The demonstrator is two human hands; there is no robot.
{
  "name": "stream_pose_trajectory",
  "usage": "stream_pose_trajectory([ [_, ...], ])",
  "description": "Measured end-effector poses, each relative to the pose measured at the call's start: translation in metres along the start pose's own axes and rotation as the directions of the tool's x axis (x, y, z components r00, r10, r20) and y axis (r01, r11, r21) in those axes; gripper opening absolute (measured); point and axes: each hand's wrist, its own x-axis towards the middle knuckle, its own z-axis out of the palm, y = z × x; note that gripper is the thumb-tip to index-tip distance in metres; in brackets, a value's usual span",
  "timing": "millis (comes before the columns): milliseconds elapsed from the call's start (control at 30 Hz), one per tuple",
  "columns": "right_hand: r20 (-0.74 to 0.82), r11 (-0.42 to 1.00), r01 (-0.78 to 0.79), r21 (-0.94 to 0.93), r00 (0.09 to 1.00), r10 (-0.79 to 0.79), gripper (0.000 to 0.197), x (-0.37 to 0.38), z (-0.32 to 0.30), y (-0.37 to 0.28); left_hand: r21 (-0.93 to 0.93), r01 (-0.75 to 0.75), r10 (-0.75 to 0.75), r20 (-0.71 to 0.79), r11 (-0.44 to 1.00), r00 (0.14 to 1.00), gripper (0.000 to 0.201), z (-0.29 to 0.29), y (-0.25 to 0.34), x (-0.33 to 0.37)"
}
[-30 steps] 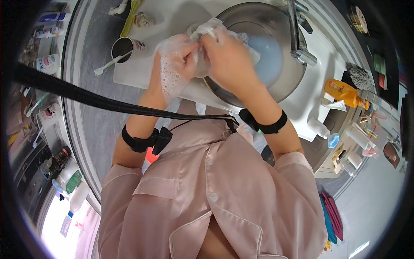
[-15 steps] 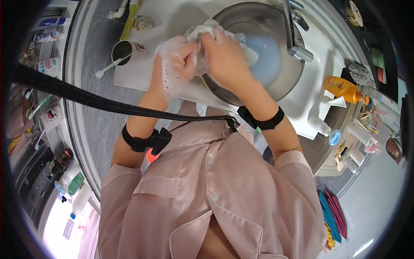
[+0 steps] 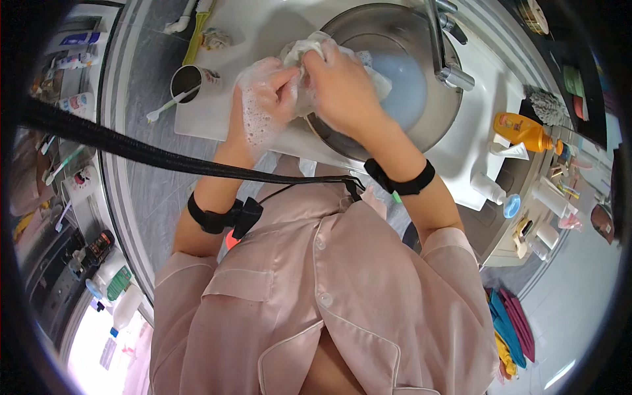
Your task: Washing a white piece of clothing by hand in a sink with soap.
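My left hand (image 3: 262,99), covered in soap foam, and my right hand (image 3: 339,82) both grip a wet white cloth (image 3: 304,60), bunched between them above the near rim of a round metal basin (image 3: 421,128). Bluish water fills the basin. Part of the cloth trails into the water behind my right hand. A chrome tap (image 3: 446,49) arches over the basin's far side.
A dark cup (image 3: 187,80) with a white toothbrush (image 3: 164,108) stands left on the white counter. An orange bottle (image 3: 523,131) and white tubes and bottles crowd the right side. Shelves with several small bottles line the left wall. Coloured cloths (image 3: 507,326) lie low right.
Both hands stay on the cloth over the basin's rim, shifting slightly as they rub it. Nothing was let go or picked up.
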Motion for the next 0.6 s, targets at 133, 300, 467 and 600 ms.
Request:
stream_pose_trajectory([
  [133,-0.104,0.990,0.142,-0.006,0.984,-0.142,0.016,0.000,-0.002,-0.008,0.036,0.031,-0.032,0.023,0.999,0.999,0.017,-0.002,-0.003,-0.004],
  [300,-0.010,1.000,0.009,0.018,1.000,-0.008,0.017,-0.003,-0.002,-0.006,-0.017,0.038,-0.037,0.031,0.999,0.999,0.017,0.000,-0.002,-0.005],
  [467,-0.025,0.997,0.070,0.042,0.997,-0.069,0.015,-0.004,0.000,-0.005,0.027,-0.128,0.130,-0.163,0.991,0.978,0.009,0.002,-0.001,-0.008],
  [600,-0.047,0.999,0.049,0.015,0.998,-0.048,0.014,-0.006,0.005,-0.010,0.063,0.002,-0.002,0.002,0.998,1.000,0.015,0.000,-0.006,-0.012],
])
